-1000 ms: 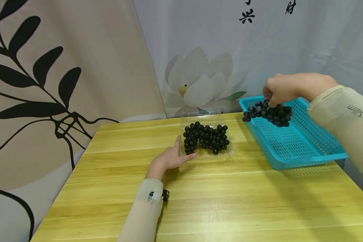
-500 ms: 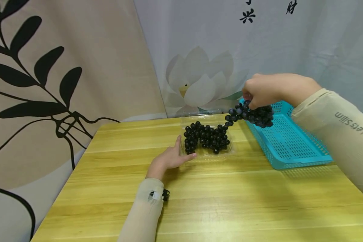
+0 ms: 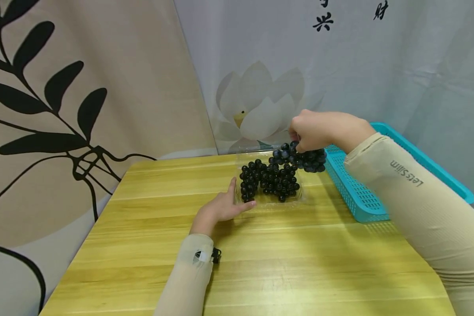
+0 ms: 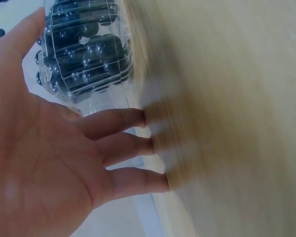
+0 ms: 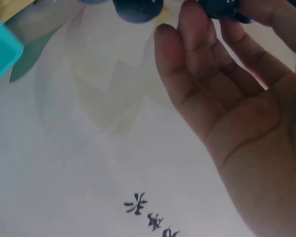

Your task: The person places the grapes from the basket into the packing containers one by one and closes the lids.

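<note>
My left hand lies flat, fingers straight, against the left side of the clear plastic tray of grapes near the table's far edge. My right hand pinches a grape bunch above the tray's far right corner, just beside the blue basket.

This looks like a staged recording corner in a room, not a working kitchen. A pale wooden tabletop stands against hanging printed cloths: a beige one with black leaves in the upper left, and a grey one with a white lotus and black characters at top centre.
</note>
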`<state>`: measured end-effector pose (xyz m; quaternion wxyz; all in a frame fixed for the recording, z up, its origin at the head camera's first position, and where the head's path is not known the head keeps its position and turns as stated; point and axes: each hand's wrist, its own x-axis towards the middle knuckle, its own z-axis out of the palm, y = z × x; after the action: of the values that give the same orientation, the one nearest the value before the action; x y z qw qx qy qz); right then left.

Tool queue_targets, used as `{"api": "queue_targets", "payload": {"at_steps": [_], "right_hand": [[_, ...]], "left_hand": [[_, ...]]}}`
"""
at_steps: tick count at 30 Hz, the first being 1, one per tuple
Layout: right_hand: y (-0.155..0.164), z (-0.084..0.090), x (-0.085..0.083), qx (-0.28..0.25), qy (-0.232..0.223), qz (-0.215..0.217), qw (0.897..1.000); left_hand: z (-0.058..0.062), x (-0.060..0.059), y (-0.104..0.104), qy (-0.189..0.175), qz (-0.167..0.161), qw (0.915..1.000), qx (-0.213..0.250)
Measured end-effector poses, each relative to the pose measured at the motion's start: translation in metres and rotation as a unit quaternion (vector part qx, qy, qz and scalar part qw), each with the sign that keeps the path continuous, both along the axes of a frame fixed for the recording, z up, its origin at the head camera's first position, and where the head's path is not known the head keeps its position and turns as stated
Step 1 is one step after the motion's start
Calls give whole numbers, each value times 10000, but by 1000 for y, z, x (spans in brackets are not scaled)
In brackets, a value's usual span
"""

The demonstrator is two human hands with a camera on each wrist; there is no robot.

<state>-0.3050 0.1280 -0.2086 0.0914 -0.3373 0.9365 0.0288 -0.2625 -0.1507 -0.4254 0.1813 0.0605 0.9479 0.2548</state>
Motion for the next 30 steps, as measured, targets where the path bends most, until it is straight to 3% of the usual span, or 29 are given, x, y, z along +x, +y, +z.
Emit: {"api": "queue_targets", "payload": {"at_steps": [6,17,30], "right_hand": [[-16,-19,-1,-182,-152,11,9997],[-43,-58,-3,-342,110,131,9993],[-51,-93,-6,-389,152,1,9991]], "left_hand": [[-2,0,0,44,7,10000,35],[-8,-1,-2,-35,69,10000,41],[-9,-7,-3,83,93,9999,-11]]}}
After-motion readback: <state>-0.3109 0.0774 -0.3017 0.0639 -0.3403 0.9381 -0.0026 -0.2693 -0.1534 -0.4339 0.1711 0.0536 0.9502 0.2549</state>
